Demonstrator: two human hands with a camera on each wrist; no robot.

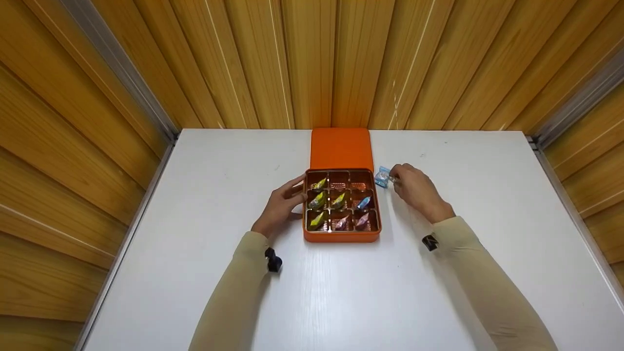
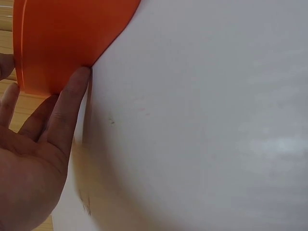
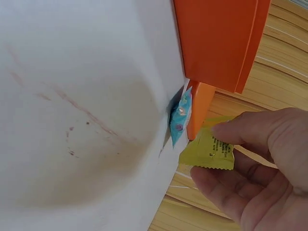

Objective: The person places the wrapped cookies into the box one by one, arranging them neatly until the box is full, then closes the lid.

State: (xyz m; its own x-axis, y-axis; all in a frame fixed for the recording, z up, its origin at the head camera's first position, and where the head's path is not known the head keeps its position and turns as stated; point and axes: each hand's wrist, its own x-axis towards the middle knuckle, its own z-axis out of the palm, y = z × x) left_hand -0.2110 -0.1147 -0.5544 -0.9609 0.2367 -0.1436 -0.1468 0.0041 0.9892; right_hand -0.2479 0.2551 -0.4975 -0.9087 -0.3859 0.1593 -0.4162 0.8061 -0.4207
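An orange box (image 1: 341, 237) with a nine-part brown insert stands mid-table. Yellow-green wrapped candies (image 1: 318, 200) fill its left column, and another lies in the centre compartment. A blue candy (image 1: 363, 203) is at middle right; pink candies (image 1: 342, 223) occupy the front centre and front right. My left hand (image 1: 280, 207) rests against the box's left side, fingers extended. Right of the box, my right hand (image 1: 420, 190) pinches a yellow candy (image 3: 211, 150) between thumb and fingers. A light-blue candy (image 3: 180, 118) lies on the table beside the box, close to that hand.
Behind the box lies its orange lid (image 1: 341, 148), flat and adjoining the rear edge. The white table (image 1: 219, 165) ends at a wood-patterned wall (image 1: 312, 63) at the back, with similar panels on both sides. Dark straps or mounts (image 1: 274, 261) sit at the wrists.
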